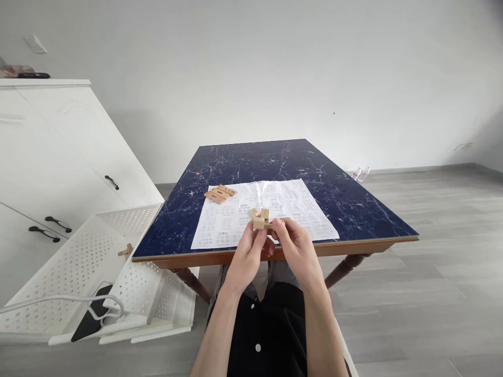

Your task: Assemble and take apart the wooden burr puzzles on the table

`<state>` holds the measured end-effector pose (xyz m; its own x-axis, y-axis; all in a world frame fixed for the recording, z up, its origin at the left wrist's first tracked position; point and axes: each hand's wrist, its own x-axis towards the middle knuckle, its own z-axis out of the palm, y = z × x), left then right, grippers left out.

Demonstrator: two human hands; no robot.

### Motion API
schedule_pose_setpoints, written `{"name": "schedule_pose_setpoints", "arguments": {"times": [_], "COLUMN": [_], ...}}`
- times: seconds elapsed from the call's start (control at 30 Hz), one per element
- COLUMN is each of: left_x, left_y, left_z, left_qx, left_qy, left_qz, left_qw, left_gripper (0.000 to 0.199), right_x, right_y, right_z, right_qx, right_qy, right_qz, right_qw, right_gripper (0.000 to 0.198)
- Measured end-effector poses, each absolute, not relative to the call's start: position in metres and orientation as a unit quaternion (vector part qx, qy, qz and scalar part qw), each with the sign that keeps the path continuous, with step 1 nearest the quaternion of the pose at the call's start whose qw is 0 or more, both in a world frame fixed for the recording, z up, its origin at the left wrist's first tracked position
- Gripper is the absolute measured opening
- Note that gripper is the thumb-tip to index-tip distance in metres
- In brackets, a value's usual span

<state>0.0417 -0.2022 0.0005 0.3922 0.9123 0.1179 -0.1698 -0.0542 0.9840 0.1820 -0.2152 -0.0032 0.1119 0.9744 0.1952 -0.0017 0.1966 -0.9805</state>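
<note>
Above the front edge of the table, my left hand [249, 252] and my right hand [295, 243] hold a small cluster of interlocking wooden puzzle pieces [259, 222] between them. The pale blocks cross each other, and one sticks out toward my right fingers. My left thumb and fingers pinch the cluster from below and the left. The right thumb and fingertips grip the piece at the right side. Under the hands lies a creased white instruction sheet [223, 225] with rows of small printed diagrams. Several flat, notched wooden pieces [220, 194] rest at the sheet's upper left corner.
The dark blue marble-patterned table [259, 162] has a wooden edge. At the left stand a white cabinet [58, 146] and a perforated white rack [74, 262] with a wooden piece [126, 251] on it. Clear bottles [361, 174] are on the floor by the wall.
</note>
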Motion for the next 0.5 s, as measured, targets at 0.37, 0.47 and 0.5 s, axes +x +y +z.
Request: {"name": "schedule_pose_setpoints", "arguments": {"times": [0.37, 0.47, 0.5], "left_x": [0.0434, 0.0433, 0.0427], "left_y": [-0.2021, -0.2024, -0.2023], "left_z": [-0.0030, -0.0018, -0.0013], "left_qx": [0.593, 0.598, 0.599], "left_qy": [0.342, 0.336, 0.331], "left_qz": [0.424, 0.420, 0.417], "left_qw": [0.593, 0.595, 0.597], "left_gripper": [0.058, 0.061, 0.062], "right_x": [0.1851, 0.1852, 0.1848], "right_y": [-0.2145, -0.2149, -0.2147], "right_z": [-0.0079, -0.0073, -0.0070], "right_qx": [-0.492, -0.498, -0.497], "right_qy": [-0.472, -0.473, -0.469], "right_qz": [0.391, 0.383, 0.387], "right_qw": [0.619, 0.618, 0.619], "right_gripper": [0.036, 0.037, 0.037]}}
